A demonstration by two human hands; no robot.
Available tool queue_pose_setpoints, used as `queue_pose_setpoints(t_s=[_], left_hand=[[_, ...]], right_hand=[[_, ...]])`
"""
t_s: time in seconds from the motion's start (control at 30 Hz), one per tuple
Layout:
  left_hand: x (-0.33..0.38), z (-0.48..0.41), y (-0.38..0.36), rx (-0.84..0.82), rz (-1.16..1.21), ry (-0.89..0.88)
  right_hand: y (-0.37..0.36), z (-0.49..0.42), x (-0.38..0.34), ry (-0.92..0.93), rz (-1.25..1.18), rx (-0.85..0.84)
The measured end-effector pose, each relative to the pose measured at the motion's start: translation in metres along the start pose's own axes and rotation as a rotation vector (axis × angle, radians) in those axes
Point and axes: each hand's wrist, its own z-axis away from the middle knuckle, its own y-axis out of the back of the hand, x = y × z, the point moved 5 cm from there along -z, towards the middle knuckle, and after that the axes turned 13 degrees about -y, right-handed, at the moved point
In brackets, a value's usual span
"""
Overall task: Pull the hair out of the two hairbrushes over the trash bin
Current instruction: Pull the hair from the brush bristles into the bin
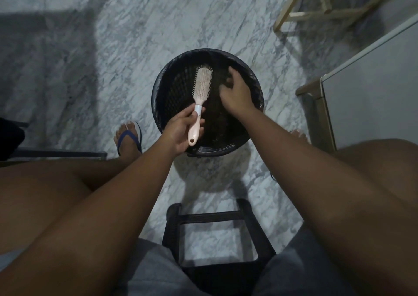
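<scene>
A round black trash bin [255, 85] lined with a black bag stands on the marble floor in front of me. My left hand [181, 132] grips the pale pink handle of a hairbrush [200, 92], holding it bristles up over the bin's left half. My right hand [235, 94] hovers over the bin's right half, palm down, fingers curled. Dark hair seems to hang from its fingertips, but against the dark bin I cannot tell for sure. Only one hairbrush is in view.
I sit on a black stool [217, 234], knees apart, with a foot in a blue flip-flop [130, 137] left of the bin. A white cabinet [371, 87] stands at right, a wooden frame [321, 6] at the back right, dark furniture [13, 139] at left.
</scene>
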Motion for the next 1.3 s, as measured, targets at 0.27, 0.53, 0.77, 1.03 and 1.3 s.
queue_pose_setpoints(t_s=[0.27,0.53,0.77,1.03,1.3], left_hand=[[0.001,0.001,0.002,-0.06,-0.127,-0.018],[-0.005,0.002,0.005,-0.031,-0.079,-0.01],[0.002,-0.002,0.004,-0.025,0.039,-0.029],[0.0,-0.001,0.006,-0.035,0.035,-0.031],[0.002,0.0,0.003,-0.055,-0.046,-0.044]], right_hand=[[-0.004,-0.007,-0.017,0.146,-0.056,0.061],[0.022,-0.011,-0.033,0.267,-0.18,0.217],[0.043,-0.009,-0.002,0.203,-0.379,0.525],[-0.007,-0.011,0.029,-0.149,0.696,-0.053],[-0.012,-0.005,-0.011,-0.016,-0.157,-0.249]])
